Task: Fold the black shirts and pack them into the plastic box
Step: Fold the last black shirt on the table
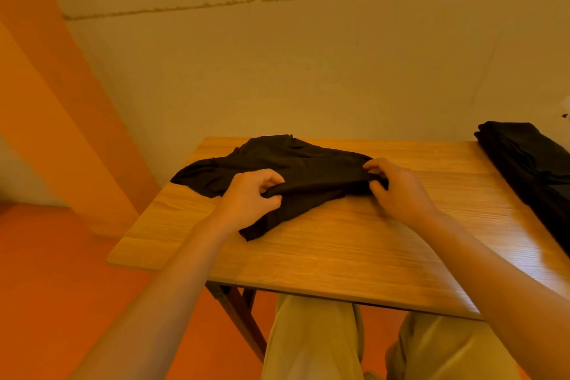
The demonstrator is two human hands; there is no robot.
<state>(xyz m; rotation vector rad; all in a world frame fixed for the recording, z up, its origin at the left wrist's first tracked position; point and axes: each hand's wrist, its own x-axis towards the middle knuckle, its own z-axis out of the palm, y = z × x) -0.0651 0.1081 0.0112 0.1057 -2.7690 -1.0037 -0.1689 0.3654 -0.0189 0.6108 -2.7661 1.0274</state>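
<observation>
we see a crumpled black shirt [287,163] lying on the far left part of the wooden desk [354,241], one loose end trailing toward the left edge and another flap pointing toward the near side. our left hand [249,194] has its grip clenched on a raised fold of the shirt, fingers and thumb curled round the cloth near its middle. our right hand [398,188] pinches the right end of the same fold, the fingertips [371,165] curled over the fabric, so both grips are grasping the shirt and the ridge of cloth runs between them. the hands are apart, with the fold stretched from one to the other, lifted a little off the desk while the rest of the shirt lies flat.

at the right edge of the desk sits a pile of black cloth [530,170], partly cut off by the frame; we cannot tell how many pieces it holds. it is well apart from the shirt in our hands.

behind the desk is a plain pale wall [308,55], and to the left an orange wall panel [46,86] and orange floor [46,271]. below the near edge we see our legs in light trousers [311,342] and a folding desk leg [237,318].
</observation>
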